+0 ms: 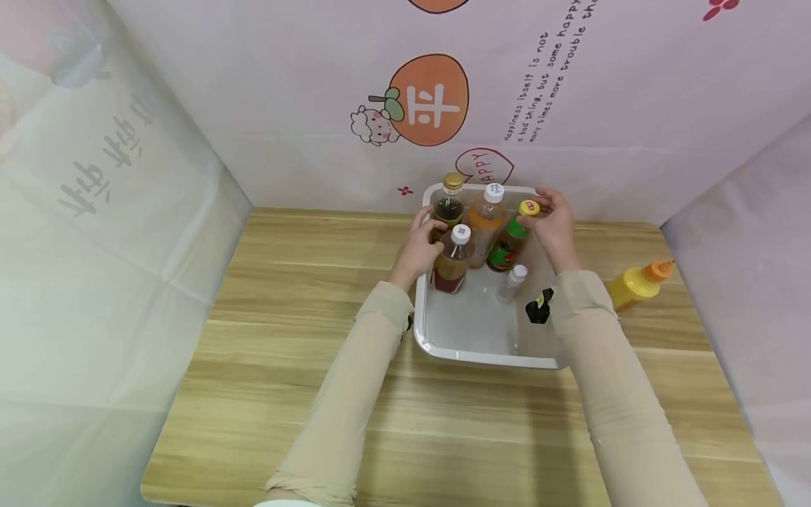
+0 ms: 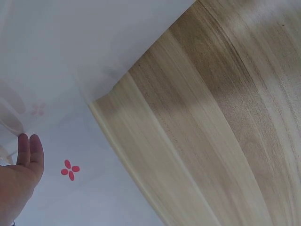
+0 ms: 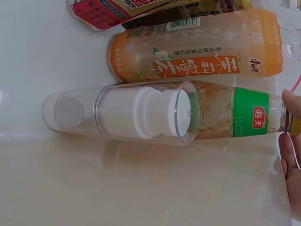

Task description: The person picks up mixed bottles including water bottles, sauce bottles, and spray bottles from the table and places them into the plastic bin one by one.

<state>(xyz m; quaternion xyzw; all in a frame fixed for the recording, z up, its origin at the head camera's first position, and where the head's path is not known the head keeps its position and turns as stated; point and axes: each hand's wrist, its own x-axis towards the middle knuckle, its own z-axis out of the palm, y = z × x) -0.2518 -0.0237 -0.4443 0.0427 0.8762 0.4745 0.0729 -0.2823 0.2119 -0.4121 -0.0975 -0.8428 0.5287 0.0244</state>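
My left hand (image 1: pixel 418 250) reaches over the left rim of a white plastic bin (image 1: pixel 469 358), fingertips beside a white-capped drink bottle (image 1: pixel 451 267) and a dark bottle with a gold cap (image 1: pixel 449 210). Two of its fingers (image 2: pixel 35 153) look extended in the left wrist view. At the bin's far right corner my right hand (image 1: pixel 557 229) pinches the neck of a sauce bottle (image 3: pixel 251 113) with a green label and yellow cap. That bottle leans inside the bin. An orange-labelled drink bottle (image 3: pixel 197 47) stands next to it.
A small clear pump bottle (image 3: pixel 141 113) stands in the bin before the sauce bottle. A black item (image 1: pixel 538 308) shows near the bin's right wall. Outside, right of the bin, is a yellow squeeze bottle (image 1: pixel 636 285) on the wooden table (image 1: pixel 285 310). Printed sheets (image 1: pixel 304 105) line the walls.
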